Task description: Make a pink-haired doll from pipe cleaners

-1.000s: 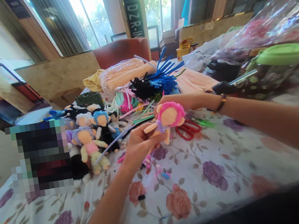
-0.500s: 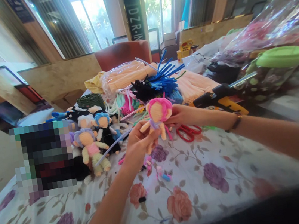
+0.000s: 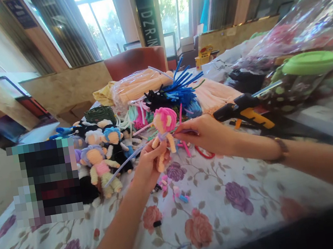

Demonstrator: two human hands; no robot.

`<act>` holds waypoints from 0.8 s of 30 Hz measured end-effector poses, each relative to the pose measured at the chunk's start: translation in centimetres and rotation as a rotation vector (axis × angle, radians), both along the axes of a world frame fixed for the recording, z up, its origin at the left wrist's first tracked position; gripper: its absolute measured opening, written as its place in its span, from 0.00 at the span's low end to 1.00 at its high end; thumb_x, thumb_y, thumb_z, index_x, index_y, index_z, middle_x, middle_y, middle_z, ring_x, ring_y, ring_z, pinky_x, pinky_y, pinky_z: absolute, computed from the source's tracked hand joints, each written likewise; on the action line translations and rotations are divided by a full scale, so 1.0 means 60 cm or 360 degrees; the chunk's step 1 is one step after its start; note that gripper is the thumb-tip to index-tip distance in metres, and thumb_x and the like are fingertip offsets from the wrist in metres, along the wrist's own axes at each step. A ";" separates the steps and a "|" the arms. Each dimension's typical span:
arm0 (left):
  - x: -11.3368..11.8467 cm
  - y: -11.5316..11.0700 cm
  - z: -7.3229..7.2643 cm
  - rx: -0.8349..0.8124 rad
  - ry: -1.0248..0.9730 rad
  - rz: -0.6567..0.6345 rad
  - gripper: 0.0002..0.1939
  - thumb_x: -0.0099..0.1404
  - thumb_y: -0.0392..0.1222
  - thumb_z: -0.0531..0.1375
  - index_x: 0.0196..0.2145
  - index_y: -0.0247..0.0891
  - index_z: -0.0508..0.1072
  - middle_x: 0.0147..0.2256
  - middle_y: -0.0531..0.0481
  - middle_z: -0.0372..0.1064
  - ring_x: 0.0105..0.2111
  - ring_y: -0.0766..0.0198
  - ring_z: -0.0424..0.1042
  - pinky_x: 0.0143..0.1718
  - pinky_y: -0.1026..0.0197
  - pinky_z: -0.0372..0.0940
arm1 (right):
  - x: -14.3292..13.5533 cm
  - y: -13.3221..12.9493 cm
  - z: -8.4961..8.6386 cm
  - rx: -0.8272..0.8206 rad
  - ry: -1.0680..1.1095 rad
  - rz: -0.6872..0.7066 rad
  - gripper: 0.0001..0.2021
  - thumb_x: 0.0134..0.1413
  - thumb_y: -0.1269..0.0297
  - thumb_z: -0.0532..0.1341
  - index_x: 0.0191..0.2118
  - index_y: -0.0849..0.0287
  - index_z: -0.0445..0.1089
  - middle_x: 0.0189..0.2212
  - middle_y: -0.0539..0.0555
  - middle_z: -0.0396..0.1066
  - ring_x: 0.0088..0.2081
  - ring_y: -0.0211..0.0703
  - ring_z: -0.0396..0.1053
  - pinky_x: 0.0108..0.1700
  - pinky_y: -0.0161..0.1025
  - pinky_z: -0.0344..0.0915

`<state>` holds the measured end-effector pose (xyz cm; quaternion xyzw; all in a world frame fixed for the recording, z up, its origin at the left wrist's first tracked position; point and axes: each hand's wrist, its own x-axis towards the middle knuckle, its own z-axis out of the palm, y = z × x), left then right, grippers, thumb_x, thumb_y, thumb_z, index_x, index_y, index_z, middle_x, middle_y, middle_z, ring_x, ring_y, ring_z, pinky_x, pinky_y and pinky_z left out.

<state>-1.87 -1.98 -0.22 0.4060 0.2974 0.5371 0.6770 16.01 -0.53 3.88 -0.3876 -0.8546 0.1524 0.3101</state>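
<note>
My left hand (image 3: 151, 158) is wrapped round the lower body of a small peach doll (image 3: 166, 137) with pink hair and a lavender band about its chest. The doll is upright, its face turned to the left. Just behind its back, my right hand (image 3: 204, 133) has thumb and forefinger pinched together; what lies between them is too small to make out. Pink fuzzy stems (image 3: 186, 148) show beside the right fingertips. Below that hand are red-handled scissors (image 3: 205, 152), partly covered by it.
Finished dolls (image 3: 98, 164) crowd the left side beside a blurred-out patch. Bundles of blue stems (image 3: 185, 81) and peach stems (image 3: 215, 93) lie behind. A glue gun (image 3: 240, 108) and a green-lidded jar (image 3: 308, 64) stand right. Small scraps (image 3: 180, 194) dot the floral tablecloth (image 3: 134, 239).
The doll has turned from facing me to facing left and shifted slightly left. My right hand has moved lower and nearer, now covering more of the scissors.
</note>
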 end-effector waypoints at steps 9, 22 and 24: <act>0.002 -0.004 -0.003 0.0042 0.0076 0.0065 0.13 0.49 0.36 0.67 0.32 0.35 0.69 0.22 0.57 0.64 0.16 0.77 0.61 0.17 0.74 0.55 | -0.008 -0.005 0.006 -0.0039 0.0129 -0.0095 0.15 0.58 0.64 0.55 0.22 0.62 0.67 0.15 0.46 0.59 0.18 0.30 0.52 0.25 0.34 0.48; 0.013 -0.008 -0.009 0.0408 0.0425 0.0380 0.15 0.51 0.39 0.67 0.35 0.39 0.66 0.22 0.59 0.66 0.17 0.74 0.62 0.18 0.70 0.58 | -0.014 -0.007 -0.013 -0.0581 0.0473 -0.0041 0.17 0.60 0.63 0.52 0.21 0.61 0.64 0.15 0.47 0.60 0.17 0.31 0.55 0.21 0.32 0.50; 0.015 -0.009 -0.008 0.0427 0.0491 0.0424 0.15 0.52 0.40 0.67 0.35 0.38 0.66 0.22 0.59 0.66 0.17 0.73 0.62 0.18 0.70 0.59 | -0.016 -0.009 -0.015 -0.0700 0.0562 0.0007 0.17 0.60 0.64 0.51 0.21 0.60 0.63 0.16 0.48 0.61 0.18 0.32 0.57 0.21 0.32 0.53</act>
